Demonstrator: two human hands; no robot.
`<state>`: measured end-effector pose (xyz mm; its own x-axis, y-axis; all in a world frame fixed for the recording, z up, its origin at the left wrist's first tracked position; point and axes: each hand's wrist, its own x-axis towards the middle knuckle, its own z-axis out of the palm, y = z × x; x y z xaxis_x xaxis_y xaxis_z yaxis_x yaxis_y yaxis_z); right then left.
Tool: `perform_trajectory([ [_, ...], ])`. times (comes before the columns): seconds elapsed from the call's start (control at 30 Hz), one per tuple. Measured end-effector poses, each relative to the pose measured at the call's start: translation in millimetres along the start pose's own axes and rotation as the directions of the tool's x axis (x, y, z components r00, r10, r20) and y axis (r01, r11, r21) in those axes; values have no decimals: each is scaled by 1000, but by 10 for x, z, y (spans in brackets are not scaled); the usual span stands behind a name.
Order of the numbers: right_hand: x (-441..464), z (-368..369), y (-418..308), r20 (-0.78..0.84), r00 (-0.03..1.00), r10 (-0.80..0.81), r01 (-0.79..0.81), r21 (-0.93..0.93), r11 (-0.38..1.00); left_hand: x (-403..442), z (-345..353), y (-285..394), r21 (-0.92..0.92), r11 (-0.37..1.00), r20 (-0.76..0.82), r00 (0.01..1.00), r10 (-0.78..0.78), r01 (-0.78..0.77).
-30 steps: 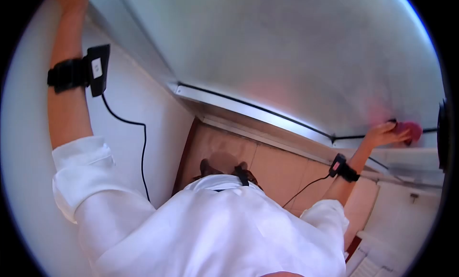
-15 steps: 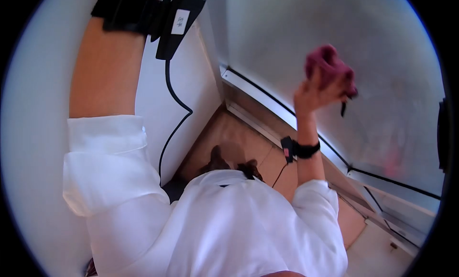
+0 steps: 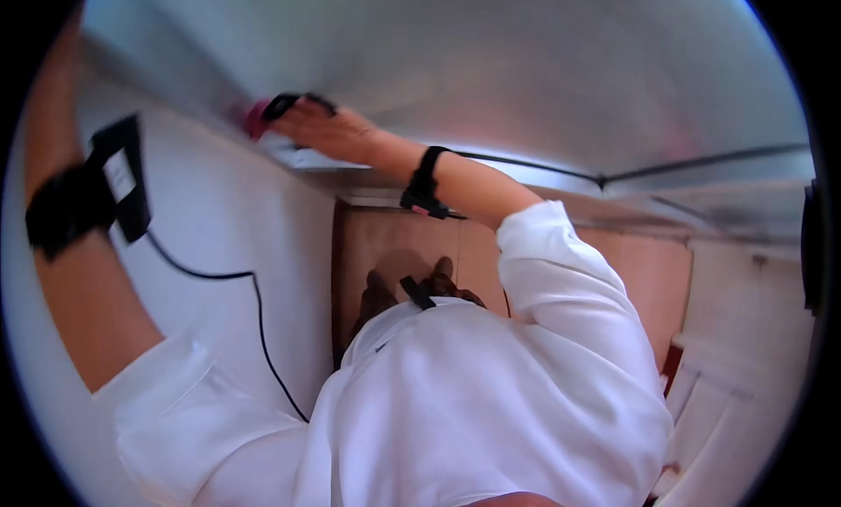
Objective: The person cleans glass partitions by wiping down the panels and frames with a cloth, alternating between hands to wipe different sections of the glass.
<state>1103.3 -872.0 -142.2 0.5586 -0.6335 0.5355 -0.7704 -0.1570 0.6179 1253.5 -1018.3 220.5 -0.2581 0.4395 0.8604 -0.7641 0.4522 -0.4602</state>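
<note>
My right hand [image 3: 328, 130] reaches across to the left and presses a dark pink cloth [image 3: 255, 120] against the left side of a large glass pane [image 3: 526, 60], near its frame. Most of the cloth is hidden beyond my fingers, which are blurred by motion. A black strap runs over the back of this hand. My left forearm [image 3: 109, 323] stretches up along the left edge of the view, beside the white wall, and its hand is out of sight.
A black device [image 3: 124, 176] is strapped to my left forearm, with a black cable [image 3: 259, 314] hanging from it. Another device [image 3: 424, 199] sits on my right wrist. A metal rail [image 3: 534, 165] borders the pane. Below are the tiled floor [image 3: 403, 231] and my shoes.
My right hand has swept left across the pane with the cloth, from the right side to the left frame. My view has turned, and my left arm now lies farther left.
</note>
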Motion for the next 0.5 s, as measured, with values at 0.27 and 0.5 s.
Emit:
perform_trajectory([
  [0.27, -1310, 5, 360, 221, 944, -244, 239, 52, 970, 96, -431, 159, 342, 938, 199, 980, -7, -63],
  [0.5, -2995, -1279, 1523, 360, 918, 165, -130, -119, 984, 282, -510, 247, 437, 890, 280, 960, 5, -132],
])
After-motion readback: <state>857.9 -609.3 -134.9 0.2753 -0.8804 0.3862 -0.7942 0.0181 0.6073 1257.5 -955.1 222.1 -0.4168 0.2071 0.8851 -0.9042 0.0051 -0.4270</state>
